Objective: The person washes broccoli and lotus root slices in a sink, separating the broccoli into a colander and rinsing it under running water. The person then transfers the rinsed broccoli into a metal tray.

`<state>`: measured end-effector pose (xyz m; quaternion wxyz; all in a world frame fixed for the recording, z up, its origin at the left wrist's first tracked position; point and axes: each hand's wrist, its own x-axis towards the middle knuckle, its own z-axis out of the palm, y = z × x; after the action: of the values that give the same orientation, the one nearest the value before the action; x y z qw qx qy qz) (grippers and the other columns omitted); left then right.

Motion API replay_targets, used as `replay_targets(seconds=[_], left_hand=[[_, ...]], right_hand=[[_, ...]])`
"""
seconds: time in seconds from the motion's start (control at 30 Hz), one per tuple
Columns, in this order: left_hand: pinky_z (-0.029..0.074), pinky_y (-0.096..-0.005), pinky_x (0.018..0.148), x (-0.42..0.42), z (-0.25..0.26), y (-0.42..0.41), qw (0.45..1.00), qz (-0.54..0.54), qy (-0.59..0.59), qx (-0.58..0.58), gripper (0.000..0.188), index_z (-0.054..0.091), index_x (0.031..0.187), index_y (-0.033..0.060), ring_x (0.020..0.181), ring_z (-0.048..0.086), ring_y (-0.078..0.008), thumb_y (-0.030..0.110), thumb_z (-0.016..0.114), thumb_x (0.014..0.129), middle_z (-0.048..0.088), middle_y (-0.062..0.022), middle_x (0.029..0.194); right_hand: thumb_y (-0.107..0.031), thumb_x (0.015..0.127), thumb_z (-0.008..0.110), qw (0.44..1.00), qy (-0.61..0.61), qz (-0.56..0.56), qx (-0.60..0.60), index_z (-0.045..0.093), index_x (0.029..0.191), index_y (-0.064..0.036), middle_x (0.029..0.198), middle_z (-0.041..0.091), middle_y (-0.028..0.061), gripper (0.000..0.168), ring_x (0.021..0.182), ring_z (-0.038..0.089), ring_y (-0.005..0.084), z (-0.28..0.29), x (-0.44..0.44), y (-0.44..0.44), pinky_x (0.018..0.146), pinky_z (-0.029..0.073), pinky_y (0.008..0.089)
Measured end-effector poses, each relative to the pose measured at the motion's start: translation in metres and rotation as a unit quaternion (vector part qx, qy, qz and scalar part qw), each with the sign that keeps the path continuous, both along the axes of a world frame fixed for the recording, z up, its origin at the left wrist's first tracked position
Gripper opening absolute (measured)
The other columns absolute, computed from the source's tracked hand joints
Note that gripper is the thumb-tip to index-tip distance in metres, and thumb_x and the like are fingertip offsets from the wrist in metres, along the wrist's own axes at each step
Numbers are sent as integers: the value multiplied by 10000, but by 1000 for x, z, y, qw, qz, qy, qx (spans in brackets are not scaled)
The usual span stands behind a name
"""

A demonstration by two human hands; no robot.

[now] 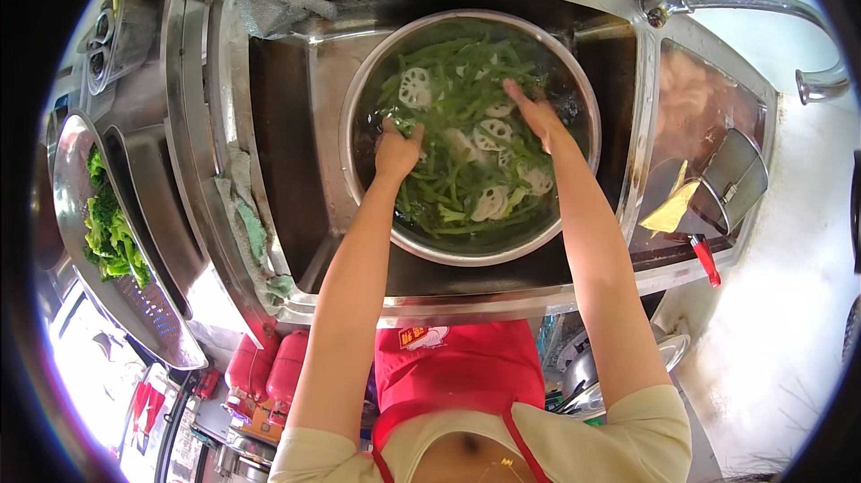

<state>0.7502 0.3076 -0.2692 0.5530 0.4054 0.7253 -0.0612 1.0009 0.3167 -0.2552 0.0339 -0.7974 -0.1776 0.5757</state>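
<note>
A large round stainless-steel basin (348, 167) stands in the sink. It is filled with water, green vegetable strips (464, 56) and several white lotus root slices (415, 88). My left hand (398, 152) dips into the water at the basin's left side, its fingers curled by some green pieces; whether it grips them is hidden. On the right, my right hand (536, 116) reaches into the water among the strips, thumb and fingers apart, with nothing seen held. Its fingertips are partly under the surface.
A metal sink (282, 146) surrounds the basin. On its right, a second compartment holds pale food in water, a strainer (736, 177) and a yellow cloth (671, 207). A curved faucet (760, 2) reaches over there. Broccoli (114, 227) fills part of a perforated tray (151, 301) at left.
</note>
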Motion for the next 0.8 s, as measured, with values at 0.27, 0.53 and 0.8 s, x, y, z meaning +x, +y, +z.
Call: replay_targets(seconds=[0.27,0.53,0.8], left_hand=[[289,-419,1018,10,31,-4,977,181,-112,-13,723,280,1381,55,1279,314,-291,401,597,832,286,-156,1418],[381,-297,802,-19,59,-11,877,363,-315,26,291,474,1039,103,922,466,-121,294,604,862,545,-12,1010],[446,-456,683,-9,71,-24,875,-91,57,471,339,495,950,46,762,565,-365,32,669,659,557,-155,836]], right_hand=[[-485,678,700,959,280,20,44,281,1395,-70,1391,330,186,929,1259,361,295,18,-32,-8,957,360,386],[-142,767,679,941,256,-54,215,468,1210,0,850,615,43,510,771,598,104,34,-17,-27,576,396,235],[-177,774,635,787,-305,283,455,574,1066,-95,924,588,119,310,868,570,296,55,-21,-23,724,455,393]])
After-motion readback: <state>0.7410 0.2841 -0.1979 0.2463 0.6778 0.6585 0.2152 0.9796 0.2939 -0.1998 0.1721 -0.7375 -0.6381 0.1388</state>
